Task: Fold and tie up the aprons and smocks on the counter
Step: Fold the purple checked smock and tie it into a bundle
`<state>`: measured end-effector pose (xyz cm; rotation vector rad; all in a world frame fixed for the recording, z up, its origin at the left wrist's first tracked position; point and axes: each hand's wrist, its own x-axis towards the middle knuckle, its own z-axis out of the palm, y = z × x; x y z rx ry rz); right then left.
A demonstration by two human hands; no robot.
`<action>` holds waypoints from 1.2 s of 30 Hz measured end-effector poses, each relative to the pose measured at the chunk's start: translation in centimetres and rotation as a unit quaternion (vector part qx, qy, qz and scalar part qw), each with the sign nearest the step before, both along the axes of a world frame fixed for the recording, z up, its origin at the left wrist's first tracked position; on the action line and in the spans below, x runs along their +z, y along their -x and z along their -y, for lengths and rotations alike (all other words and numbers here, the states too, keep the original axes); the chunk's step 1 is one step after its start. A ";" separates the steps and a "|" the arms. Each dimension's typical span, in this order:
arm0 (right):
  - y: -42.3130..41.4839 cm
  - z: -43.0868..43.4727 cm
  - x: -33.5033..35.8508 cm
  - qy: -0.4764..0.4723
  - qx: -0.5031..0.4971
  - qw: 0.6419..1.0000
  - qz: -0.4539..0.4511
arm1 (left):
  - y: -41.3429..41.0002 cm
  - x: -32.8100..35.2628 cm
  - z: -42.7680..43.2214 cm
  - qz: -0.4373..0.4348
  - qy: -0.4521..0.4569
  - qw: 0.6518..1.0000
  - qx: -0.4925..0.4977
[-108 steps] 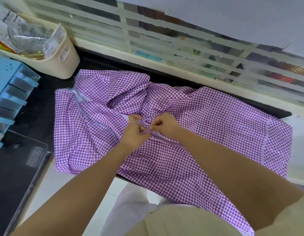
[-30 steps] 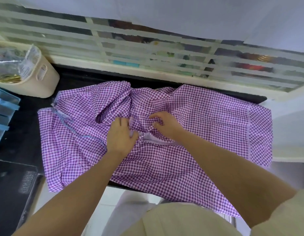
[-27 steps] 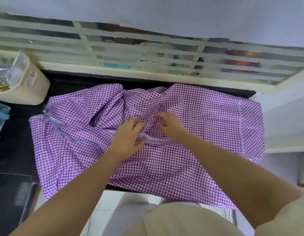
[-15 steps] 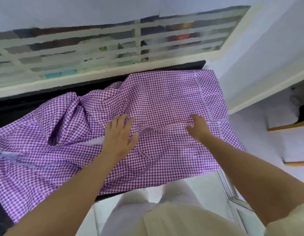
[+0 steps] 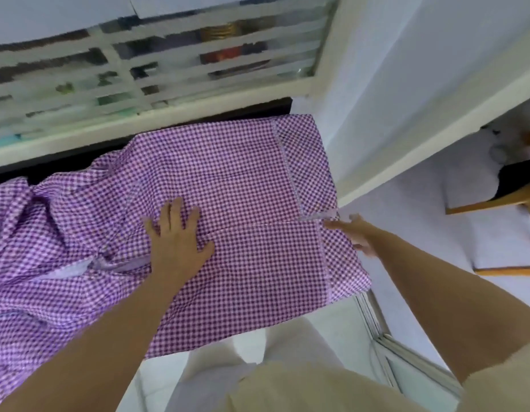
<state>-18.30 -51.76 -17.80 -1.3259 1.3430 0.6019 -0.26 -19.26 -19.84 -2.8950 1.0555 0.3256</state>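
Smock (image 5: 228, 179) under flat left hand (image 5: 176, 242) — right hand (image 5: 355, 233) at its edge.

smocks: there is one purple checked smock (image 5: 228, 179) | hands: there are two, one left hand (image 5: 176, 242) and one right hand (image 5: 352, 233) | counters: there is one dark counter (image 5: 79, 157) | windows: there is one window (image 5: 168, 69) with white bars | people: there is one person (image 5: 287, 388)

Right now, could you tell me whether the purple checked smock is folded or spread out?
Spread out: the smock lies broad across the counter, smooth at right, rumpled at left.
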 end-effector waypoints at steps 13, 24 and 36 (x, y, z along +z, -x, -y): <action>-3.7 7.6 2.4 0.115 0.057 0.974 0.187 | 2.0 1.5 5.3 0.034 -0.093 0.994 0.052; 2.9 6.7 -2.3 -0.139 0.189 0.972 -0.003 | 3.3 1.5 9.0 -0.044 -0.046 0.994 0.086; 4.0 10.7 0.5 0.040 0.169 0.984 -0.036 | 5.0 1.0 12.9 -0.109 -0.011 0.994 0.011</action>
